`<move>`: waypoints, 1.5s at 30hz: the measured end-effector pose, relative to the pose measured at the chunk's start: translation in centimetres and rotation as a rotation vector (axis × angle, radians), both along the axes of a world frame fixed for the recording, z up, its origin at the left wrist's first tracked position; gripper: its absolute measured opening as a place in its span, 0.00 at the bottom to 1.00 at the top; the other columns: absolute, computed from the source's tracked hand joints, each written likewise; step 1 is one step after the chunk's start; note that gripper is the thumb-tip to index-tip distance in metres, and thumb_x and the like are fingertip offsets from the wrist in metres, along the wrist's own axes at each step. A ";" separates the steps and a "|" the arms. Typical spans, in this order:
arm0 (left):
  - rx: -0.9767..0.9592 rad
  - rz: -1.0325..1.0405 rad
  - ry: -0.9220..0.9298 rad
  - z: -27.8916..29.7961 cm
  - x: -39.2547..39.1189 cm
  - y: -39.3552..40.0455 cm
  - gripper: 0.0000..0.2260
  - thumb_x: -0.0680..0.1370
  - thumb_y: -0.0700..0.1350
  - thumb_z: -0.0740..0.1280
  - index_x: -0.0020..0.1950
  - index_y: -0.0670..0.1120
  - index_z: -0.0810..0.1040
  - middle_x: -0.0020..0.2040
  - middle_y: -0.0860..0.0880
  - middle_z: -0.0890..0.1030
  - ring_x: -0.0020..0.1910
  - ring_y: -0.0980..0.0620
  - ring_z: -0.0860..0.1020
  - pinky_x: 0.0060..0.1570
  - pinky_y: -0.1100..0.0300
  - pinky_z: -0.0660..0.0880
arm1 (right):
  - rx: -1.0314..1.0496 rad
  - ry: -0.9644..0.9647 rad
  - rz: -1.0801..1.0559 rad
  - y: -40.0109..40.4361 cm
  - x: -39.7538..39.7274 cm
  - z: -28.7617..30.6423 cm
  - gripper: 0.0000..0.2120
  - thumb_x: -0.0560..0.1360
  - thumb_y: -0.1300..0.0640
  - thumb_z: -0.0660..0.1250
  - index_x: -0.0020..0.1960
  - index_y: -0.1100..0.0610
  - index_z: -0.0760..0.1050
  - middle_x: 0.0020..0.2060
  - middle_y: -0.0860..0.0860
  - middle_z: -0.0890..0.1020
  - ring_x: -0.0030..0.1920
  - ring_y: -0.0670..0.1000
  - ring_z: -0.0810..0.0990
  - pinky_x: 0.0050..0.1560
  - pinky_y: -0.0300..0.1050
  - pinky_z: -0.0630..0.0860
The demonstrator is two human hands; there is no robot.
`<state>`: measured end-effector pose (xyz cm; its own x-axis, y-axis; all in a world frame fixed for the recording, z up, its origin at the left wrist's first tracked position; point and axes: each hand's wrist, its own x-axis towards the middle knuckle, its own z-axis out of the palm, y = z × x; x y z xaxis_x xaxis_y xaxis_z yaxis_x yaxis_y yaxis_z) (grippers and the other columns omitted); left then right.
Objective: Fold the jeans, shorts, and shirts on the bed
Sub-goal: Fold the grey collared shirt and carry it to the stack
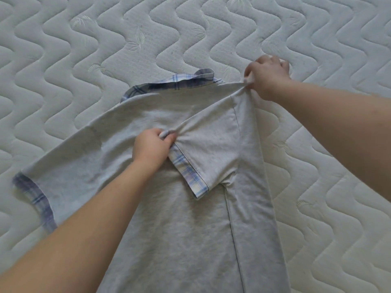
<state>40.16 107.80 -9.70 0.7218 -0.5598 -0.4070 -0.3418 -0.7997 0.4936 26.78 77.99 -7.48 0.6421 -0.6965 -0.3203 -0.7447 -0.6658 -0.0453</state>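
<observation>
A light grey shirt with blue plaid trim lies back-up on the quilted white bed, its body running from the centre toward six o'clock and its plaid collar at twelve o'clock. The right side is folded inward, so the right sleeve lies across the back, its plaid cuff pointing toward six o'clock. The left hand, at the centre, has its fingers clamped on a bunch of that sleeve's fabric. The right hand, at two o'clock, pinches the shoulder corner of the fold, fingers curled tight. The left sleeve spreads flat toward nine o'clock.
</observation>
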 end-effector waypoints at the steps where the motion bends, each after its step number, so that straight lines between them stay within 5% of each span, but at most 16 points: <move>1: -0.016 0.062 0.004 0.1 -0.2 0.1 0.18 0.79 0.57 0.64 0.38 0.44 0.77 0.33 0.48 0.77 0.36 0.46 0.74 0.32 0.57 0.66 | -0.008 -0.101 -0.073 0.8 -0.2 0.1 0.15 0.79 0.50 0.64 0.65 0.48 0.73 0.69 0.55 0.69 0.70 0.59 0.63 0.68 0.54 0.58; 6: -0.269 0.329 -0.110 1.2 -3.0 1.6 0.10 0.77 0.48 0.67 0.53 0.43 0.72 0.46 0.47 0.76 0.46 0.45 0.75 0.48 0.51 0.72 | 0.141 -0.505 -0.119 11.1 -3.6 0.8 0.15 0.79 0.57 0.62 0.65 0.54 0.74 0.63 0.54 0.75 0.65 0.57 0.72 0.64 0.51 0.63; 11: -0.380 -0.178 -0.281 1.4 -8.8 3.5 0.18 0.78 0.46 0.62 0.67 0.41 0.73 0.64 0.42 0.76 0.64 0.43 0.74 0.65 0.48 0.68 | 0.284 -0.440 0.016 22.5 -8.9 -1.2 0.24 0.77 0.64 0.62 0.73 0.58 0.69 0.71 0.54 0.72 0.73 0.54 0.68 0.71 0.50 0.60; 14: -0.243 -0.472 -0.359 0.3 -12.0 4.9 0.25 0.80 0.52 0.55 0.76 0.43 0.66 0.75 0.45 0.67 0.75 0.46 0.64 0.74 0.50 0.57 | 0.216 -0.310 0.045 26.3 -12.5 -2.7 0.27 0.78 0.59 0.62 0.76 0.55 0.64 0.76 0.50 0.64 0.77 0.52 0.61 0.76 0.49 0.56; 16: -0.123 -0.632 -0.463 -0.9 -13.4 6.5 0.26 0.80 0.55 0.52 0.76 0.44 0.66 0.76 0.46 0.66 0.75 0.46 0.64 0.74 0.49 0.58 | 0.133 -0.285 0.041 28.1 -14.7 -3.2 0.26 0.78 0.55 0.62 0.75 0.56 0.66 0.75 0.52 0.65 0.76 0.54 0.63 0.74 0.52 0.60; 22: 0.046 -0.656 -0.508 -2.4 -15.4 10.5 0.28 0.80 0.57 0.49 0.79 0.46 0.59 0.79 0.47 0.60 0.77 0.49 0.58 0.74 0.46 0.54 | 0.079 -0.231 0.043 32.5 -19.8 -3.8 0.29 0.79 0.47 0.54 0.75 0.60 0.65 0.75 0.55 0.66 0.75 0.55 0.65 0.72 0.52 0.59; 26: 0.007 -0.654 -0.424 -1.0 -18.3 11.9 0.27 0.81 0.54 0.53 0.78 0.44 0.61 0.78 0.45 0.61 0.77 0.47 0.60 0.75 0.47 0.57 | 0.190 -0.276 0.013 35.3 -22.4 -3.2 0.28 0.79 0.50 0.54 0.76 0.62 0.62 0.75 0.57 0.64 0.75 0.55 0.62 0.74 0.50 0.57; 29: -0.167 -0.701 -0.286 -0.5 -21.7 13.6 0.23 0.79 0.46 0.66 0.72 0.38 0.70 0.71 0.39 0.72 0.70 0.40 0.71 0.69 0.46 0.68 | 0.518 -0.424 -0.171 37.4 -24.9 -2.4 0.28 0.79 0.59 0.58 0.78 0.61 0.57 0.77 0.55 0.61 0.77 0.53 0.59 0.77 0.49 0.53; 31: -0.250 -0.677 -0.146 -0.1 -23.9 14.8 0.21 0.77 0.40 0.69 0.68 0.36 0.73 0.63 0.36 0.77 0.62 0.39 0.77 0.64 0.51 0.71 | 0.660 -0.563 -0.374 38.6 -26.5 -1.3 0.26 0.78 0.62 0.57 0.75 0.62 0.62 0.73 0.56 0.68 0.74 0.53 0.66 0.75 0.50 0.59; 34: -0.221 -0.360 0.163 1.0 -27.2 16.1 0.16 0.77 0.41 0.70 0.64 0.40 0.75 0.54 0.44 0.80 0.50 0.49 0.79 0.55 0.61 0.73 | 0.554 -0.656 -0.561 39.8 -29.5 0.0 0.18 0.77 0.66 0.59 0.66 0.61 0.74 0.61 0.55 0.78 0.62 0.53 0.76 0.67 0.51 0.70; 37: -0.086 0.013 0.423 1.8 -30.4 16.7 0.12 0.77 0.47 0.71 0.57 0.47 0.74 0.44 0.52 0.80 0.41 0.59 0.79 0.44 0.62 0.77 | 0.416 -0.551 -0.733 40.3 -33.4 0.5 0.16 0.78 0.61 0.64 0.65 0.56 0.73 0.59 0.51 0.77 0.61 0.51 0.74 0.64 0.46 0.68; 41: 0.087 0.201 0.678 2.0 -34.7 17.8 0.14 0.74 0.51 0.74 0.53 0.46 0.75 0.41 0.51 0.83 0.39 0.57 0.81 0.41 0.63 0.77 | 0.632 -0.365 -0.952 40.4 -37.4 0.5 0.14 0.77 0.50 0.69 0.61 0.52 0.73 0.50 0.49 0.78 0.51 0.49 0.77 0.58 0.49 0.75; 45: 0.162 0.198 0.770 1.8 -37.5 19.7 0.06 0.75 0.41 0.73 0.48 0.42 0.78 0.42 0.45 0.83 0.40 0.50 0.82 0.45 0.55 0.79 | 0.720 0.092 -0.660 40.6 -39.2 0.4 0.15 0.76 0.40 0.66 0.50 0.52 0.77 0.43 0.50 0.81 0.49 0.55 0.79 0.53 0.55 0.76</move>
